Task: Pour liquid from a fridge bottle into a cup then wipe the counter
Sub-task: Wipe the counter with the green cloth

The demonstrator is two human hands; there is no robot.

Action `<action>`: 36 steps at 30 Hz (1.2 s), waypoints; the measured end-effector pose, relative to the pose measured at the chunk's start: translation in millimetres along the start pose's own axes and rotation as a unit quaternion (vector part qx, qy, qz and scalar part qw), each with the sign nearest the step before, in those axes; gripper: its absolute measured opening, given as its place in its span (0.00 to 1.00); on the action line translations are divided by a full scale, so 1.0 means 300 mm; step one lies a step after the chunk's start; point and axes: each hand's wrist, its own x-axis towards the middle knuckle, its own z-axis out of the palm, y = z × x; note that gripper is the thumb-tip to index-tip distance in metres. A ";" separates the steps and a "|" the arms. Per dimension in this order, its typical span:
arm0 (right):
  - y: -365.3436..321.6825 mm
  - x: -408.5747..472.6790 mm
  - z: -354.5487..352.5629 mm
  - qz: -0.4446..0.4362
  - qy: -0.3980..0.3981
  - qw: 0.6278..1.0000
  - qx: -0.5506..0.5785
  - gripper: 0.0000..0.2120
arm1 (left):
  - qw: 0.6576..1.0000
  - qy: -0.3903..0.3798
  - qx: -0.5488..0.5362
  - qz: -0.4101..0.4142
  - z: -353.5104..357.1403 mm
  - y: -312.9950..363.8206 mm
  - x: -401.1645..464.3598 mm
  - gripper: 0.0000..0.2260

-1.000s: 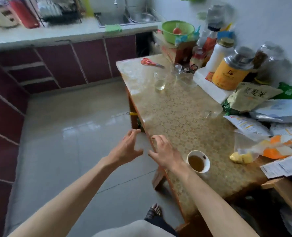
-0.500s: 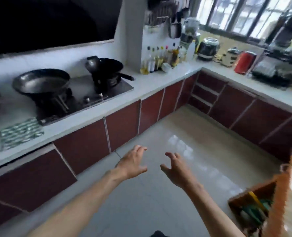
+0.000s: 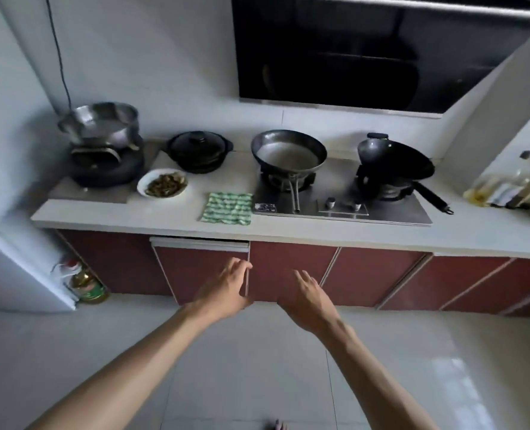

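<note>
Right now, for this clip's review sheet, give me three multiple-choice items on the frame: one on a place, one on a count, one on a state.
1. Where does the green checked cloth lie?
A. On the counter, left of the gas hob
B. On the floor
C. Inside the silver frying pan

2. How many burners of the gas hob carry a pan?
A. None
B. One
C. Two

3. What are the left hand and right hand doing?
A. Each holds a bottle
B. Both are open and empty
C. One presses the cloth

Answers: 1 A, the cloth lies flat beside the hob's left edge. 2 C, the silver frying pan and the black wok each sit on a burner. 3 B, fingers are spread in front of the red cabinets, holding nothing.
</note>
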 end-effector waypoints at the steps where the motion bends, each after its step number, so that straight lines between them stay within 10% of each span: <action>1: 0.001 0.053 -0.005 -0.017 -0.012 1.000 -0.007 0.27 | 1.000 0.011 0.000 -0.015 -0.007 -0.014 0.023 0.29; 19: -0.186 0.765 0.128 -0.148 -0.165 0.974 -0.039 0.29 | 0.978 0.079 -0.032 -0.193 -0.075 -0.405 0.256 0.29; 36: -0.510 1.348 0.406 -0.011 -0.185 0.974 -0.130 0.32 | 0.953 -0.028 -0.014 -0.300 -0.199 -1.196 0.590 0.31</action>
